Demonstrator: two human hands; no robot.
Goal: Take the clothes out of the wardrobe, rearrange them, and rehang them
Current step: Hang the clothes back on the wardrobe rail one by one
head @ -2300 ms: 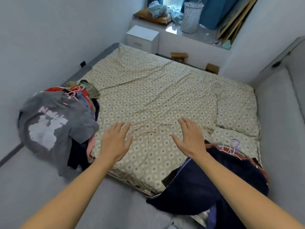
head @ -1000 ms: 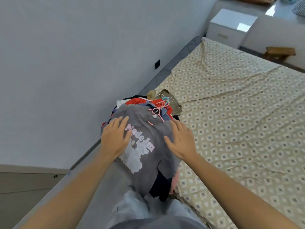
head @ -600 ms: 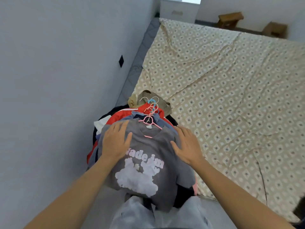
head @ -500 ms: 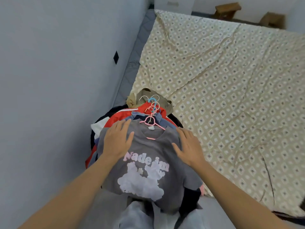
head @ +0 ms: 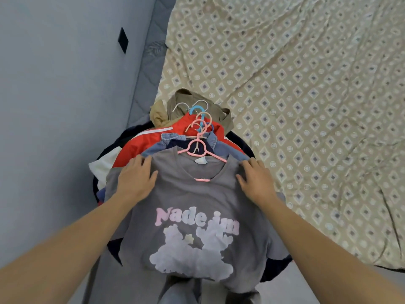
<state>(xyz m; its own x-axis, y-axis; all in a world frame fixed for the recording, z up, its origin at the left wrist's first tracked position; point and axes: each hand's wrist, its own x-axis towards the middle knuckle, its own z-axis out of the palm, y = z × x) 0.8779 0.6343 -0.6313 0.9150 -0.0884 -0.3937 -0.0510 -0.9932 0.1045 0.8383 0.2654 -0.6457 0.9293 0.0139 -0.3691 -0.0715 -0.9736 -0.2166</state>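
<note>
A grey T-shirt (head: pixel 197 233) with pale lilac lettering lies on top of a stack of hung clothes at the bed's near left corner. Its pink hanger (head: pixel 198 150) pokes out of the collar. My left hand (head: pixel 135 181) rests flat on the shirt's left shoulder. My right hand (head: pixel 256 181) rests on the right shoulder, fingers slightly bent on the cloth. Beneath are a denim shirt (head: pixel 166 144), a red jacket (head: pixel 135 148) and an olive garment (head: pixel 182 102), with several hanger hooks (head: pixel 200 119) bunched at the top.
The bed carries a beige patterned sheet (head: pixel 306 95), stretching right and away from the stack. A grey wall (head: pixel 54 106) with a black socket (head: pixel 123 41) runs along the left. The grey mattress edge (head: pixel 149 69) borders the wall. My legs show at the bottom.
I turned from the middle of the bed to the left pile and laid both hands on the grey T-shirt. Over the last half second the hands slid up to its shoulders.
</note>
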